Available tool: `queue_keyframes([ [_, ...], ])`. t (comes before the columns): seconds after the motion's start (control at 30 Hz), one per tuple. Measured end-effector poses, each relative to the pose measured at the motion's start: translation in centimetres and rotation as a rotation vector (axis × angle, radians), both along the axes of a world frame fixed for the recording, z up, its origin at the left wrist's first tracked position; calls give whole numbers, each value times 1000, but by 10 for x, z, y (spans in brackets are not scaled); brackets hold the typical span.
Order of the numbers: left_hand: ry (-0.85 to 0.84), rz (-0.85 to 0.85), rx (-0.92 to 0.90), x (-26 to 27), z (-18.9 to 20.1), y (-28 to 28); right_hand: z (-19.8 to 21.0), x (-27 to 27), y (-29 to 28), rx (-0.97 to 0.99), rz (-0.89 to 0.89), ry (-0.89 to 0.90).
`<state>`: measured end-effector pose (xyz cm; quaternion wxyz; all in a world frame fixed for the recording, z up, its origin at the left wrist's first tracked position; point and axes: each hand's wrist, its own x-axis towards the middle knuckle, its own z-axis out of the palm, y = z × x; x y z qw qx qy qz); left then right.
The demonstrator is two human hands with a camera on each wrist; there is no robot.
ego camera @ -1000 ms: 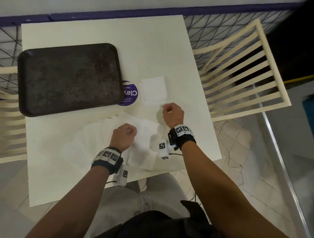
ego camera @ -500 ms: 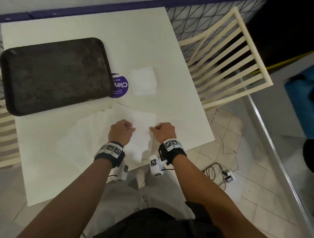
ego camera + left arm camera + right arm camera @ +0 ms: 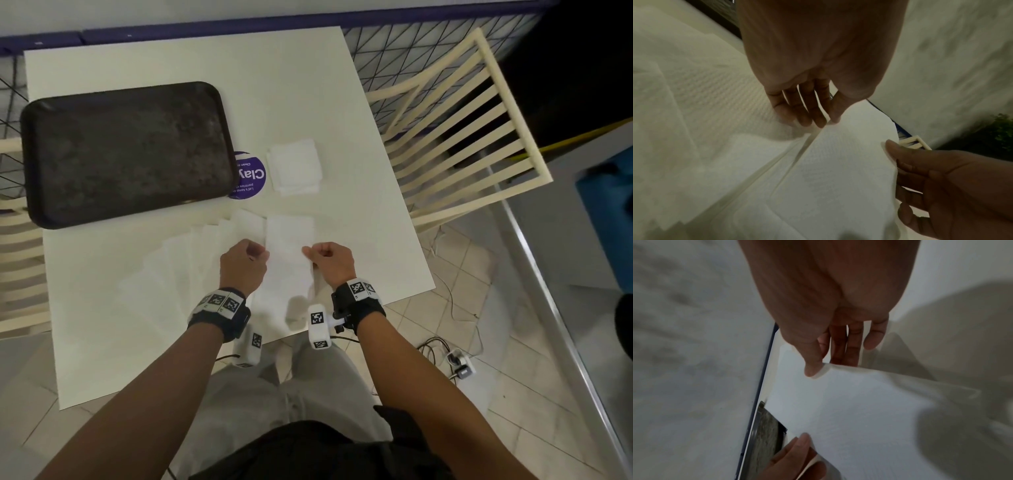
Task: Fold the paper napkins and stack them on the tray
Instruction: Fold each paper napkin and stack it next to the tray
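A half-folded white napkin (image 3: 289,246) lies lengthwise on the table between my hands, on top of a fan of unfolded napkins (image 3: 191,260). My left hand (image 3: 246,255) pinches its left edge (image 3: 824,126). My right hand (image 3: 323,255) pinches its right edge between thumb and fingers (image 3: 818,368). The napkin's near corners are lifted off the pile. A small stack of folded napkins (image 3: 295,167) sits beyond, right of the dark tray (image 3: 126,150), which holds nothing.
A round purple sticker (image 3: 249,176) lies half under the tray's right edge. A cream slatted chair (image 3: 469,137) stands at the table's right side. The white table's (image 3: 205,68) near edge is just under my wrists. Cables and a plug (image 3: 459,363) lie on the tiled floor.
My right hand drew back from near the folded stack towards me and level with the left. Both hands now hold one narrow napkin strip by its two side edges.
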<state>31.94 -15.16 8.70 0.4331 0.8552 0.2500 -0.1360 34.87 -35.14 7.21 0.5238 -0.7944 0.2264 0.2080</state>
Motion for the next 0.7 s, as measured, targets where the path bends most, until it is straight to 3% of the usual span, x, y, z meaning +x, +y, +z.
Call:
queue_keyframes([
  [0.43,-64,104,-347,5,5,3,1,3,0,75,-72,-39],
  [0.7,-149,126,-382,7,12,5,12,3,5,33,2,-120],
])
